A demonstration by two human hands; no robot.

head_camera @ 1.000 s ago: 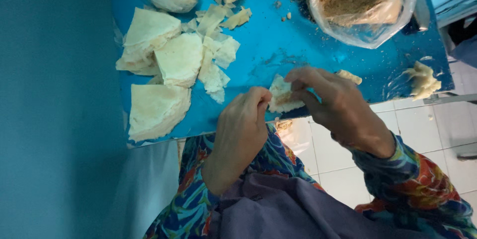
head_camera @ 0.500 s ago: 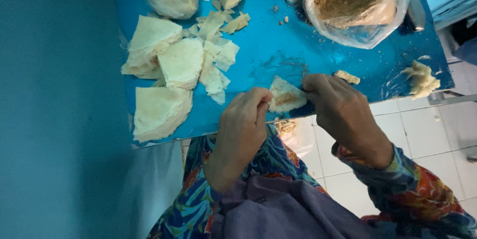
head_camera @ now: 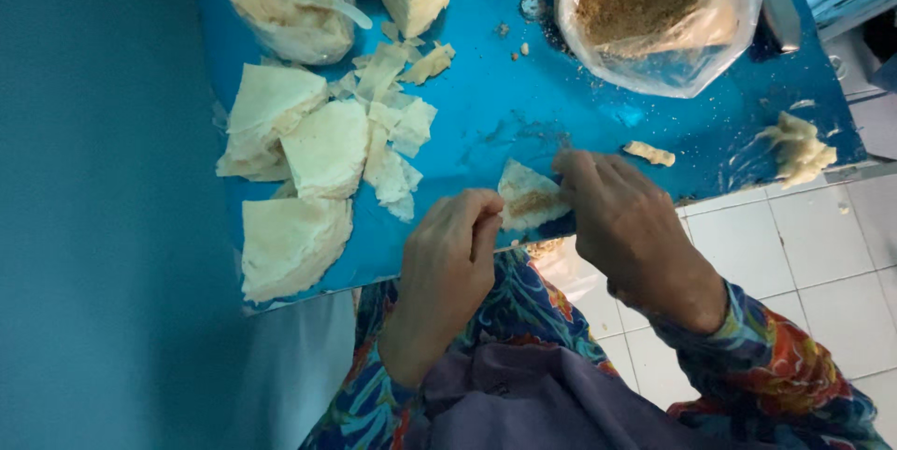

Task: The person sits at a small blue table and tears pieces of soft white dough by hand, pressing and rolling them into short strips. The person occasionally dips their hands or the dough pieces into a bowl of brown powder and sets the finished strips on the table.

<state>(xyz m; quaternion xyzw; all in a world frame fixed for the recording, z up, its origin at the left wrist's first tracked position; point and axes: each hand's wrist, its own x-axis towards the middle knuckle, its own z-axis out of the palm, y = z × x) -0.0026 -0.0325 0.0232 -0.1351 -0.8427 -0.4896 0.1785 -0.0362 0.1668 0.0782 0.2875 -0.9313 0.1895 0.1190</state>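
Stacks of pastry sheets point(head_camera: 308, 165) lie at the left of a blue table point(head_camera: 486, 104). The left hand point(head_camera: 447, 272) and right hand point(head_camera: 626, 226) pinch a filled wrapper point(head_camera: 525, 200) between them at the table's near edge, below a bag of crumbs point(head_camera: 654, 11).

single view, head-worn camera, looking steeply down over the wearer's chest and lap. close range: the left hand point(head_camera: 448, 268) and right hand point(head_camera: 626, 226) sit at frame centre. blue counter point(head_camera: 486, 114) fills the upper half, its near edge running across the middle, tilted slightly. the wearer's patterned sleeves take the bottom edge. white tiled floor point(head_camera: 804, 263) shows lower right, a blue wall point(head_camera: 103, 198) down the left. no second view to overlap with.
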